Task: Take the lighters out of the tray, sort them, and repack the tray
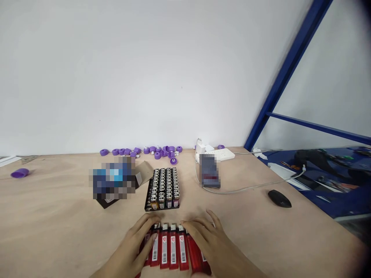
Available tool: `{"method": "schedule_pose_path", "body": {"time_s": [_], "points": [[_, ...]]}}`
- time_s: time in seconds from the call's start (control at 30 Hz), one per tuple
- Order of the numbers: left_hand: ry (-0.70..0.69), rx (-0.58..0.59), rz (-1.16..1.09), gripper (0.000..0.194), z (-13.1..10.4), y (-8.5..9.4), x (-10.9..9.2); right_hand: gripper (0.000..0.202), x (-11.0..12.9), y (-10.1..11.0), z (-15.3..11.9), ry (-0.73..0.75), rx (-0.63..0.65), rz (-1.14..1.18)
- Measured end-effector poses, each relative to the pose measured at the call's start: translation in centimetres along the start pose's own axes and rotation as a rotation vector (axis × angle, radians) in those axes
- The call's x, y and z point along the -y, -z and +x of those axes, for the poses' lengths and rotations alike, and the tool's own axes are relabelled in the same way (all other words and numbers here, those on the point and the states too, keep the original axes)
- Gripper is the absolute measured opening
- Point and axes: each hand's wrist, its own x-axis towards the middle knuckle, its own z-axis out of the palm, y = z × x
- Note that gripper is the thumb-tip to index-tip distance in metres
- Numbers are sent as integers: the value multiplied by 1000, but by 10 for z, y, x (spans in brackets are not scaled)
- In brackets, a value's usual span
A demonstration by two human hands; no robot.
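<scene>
Several red lighters (173, 249) lie side by side in a row at the near edge of the view, metal tops away from me, white barcode labels up. My left hand (136, 241) is closed over the left end of the row, its fingertips at a lighter's top and its thumb on the lighter bodies. Over the right end bends my right hand (210, 239), index finger at the lighter tops, another finger stretched outward. Both hands partly hide the end lighters. Just beyond stands a black tray (147, 206) of upright lighters (165, 187) in several colours, its left strip without lighters.
A blurred dark box (108, 200) with an open cardboard flap stands left of the tray. Purple caps (164, 151) line the wall. To the right are a phone (210, 172), a white power strip (224, 154), a cable and a black mouse (279, 198). A blue frame (278, 83) rises behind.
</scene>
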Motion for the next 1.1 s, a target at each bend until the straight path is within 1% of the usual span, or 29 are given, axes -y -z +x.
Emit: {"method": "schedule_pose_path", "body": {"time_s": [0.13,0.2,0.3,0.4,0.5,0.63,0.73,0.93,1.1], "points": [[-10,30,-26,31,1,2,-2,83,-4,-5,-1,-57,-70,36],[-3,39,-28,30,1,2,-2,80,-6,-8,-3,-102,-112,102],[13,42,-29,29,0,1,-2,70,-9,-10,-6,-156,-157,199],[20,41,-35,29,1,1,-3,65,-9,-9,-7,-190,-182,247],[16,53,-40,28,1,2,-4,64,-5,-2,-5,-195,-142,248],[1,47,-43,30,1,2,-5,59,4,10,0,-122,-36,163],[-9,22,-45,31,2,1,-5,56,6,16,2,-95,2,122],[-18,0,-40,33,2,0,-3,67,-1,15,-2,-62,-4,83],[-18,-40,-48,29,1,-1,-4,79,-4,12,-2,-35,48,77]]}}
